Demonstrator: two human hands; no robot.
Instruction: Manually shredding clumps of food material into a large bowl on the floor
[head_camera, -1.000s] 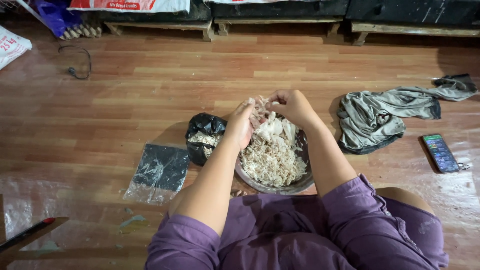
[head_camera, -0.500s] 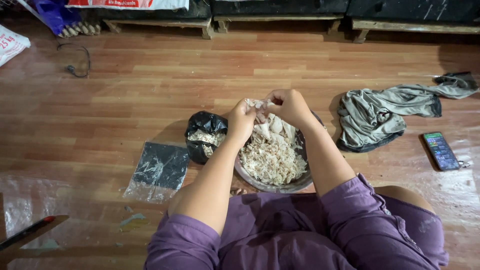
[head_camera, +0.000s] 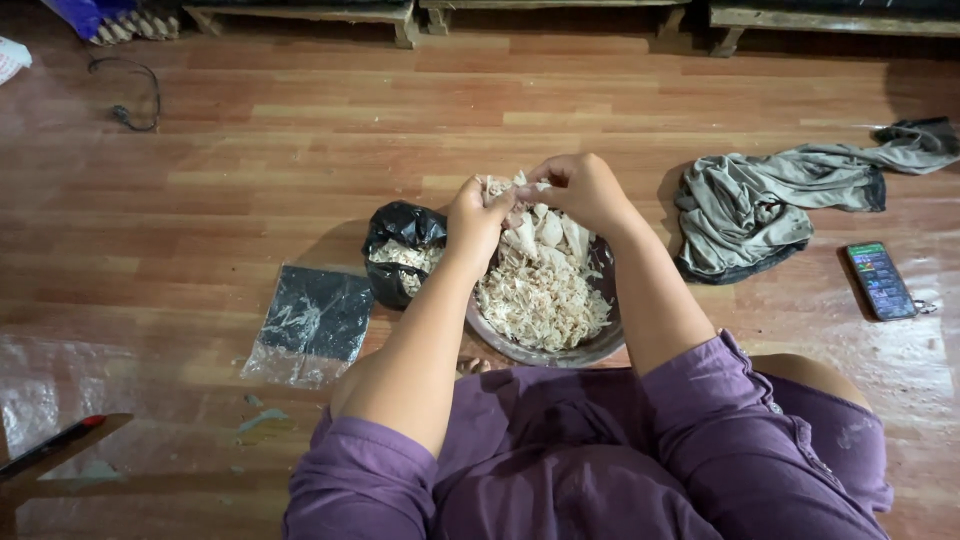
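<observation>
A round metal bowl sits on the wooden floor in front of my lap, heaped with pale shredded pieces and larger whole chunks at its far side. Above the bowl's far rim my left hand and my right hand meet, both pinching one pale chunk between the fingers. Just left of the bowl stands a black plastic bag, open at the top, with pale scraps inside it.
A clear plastic bag with a dark sheet lies flat to the left. A crumpled grey cloth and a phone lie to the right. A cable lies far left, wooden furniture legs along the back, a red-tipped pen near left.
Both hands stay together over the bowl's far rim, working the same pale chunk; the fingers have shifted slightly. Bowl, bag and cloth have not moved.
</observation>
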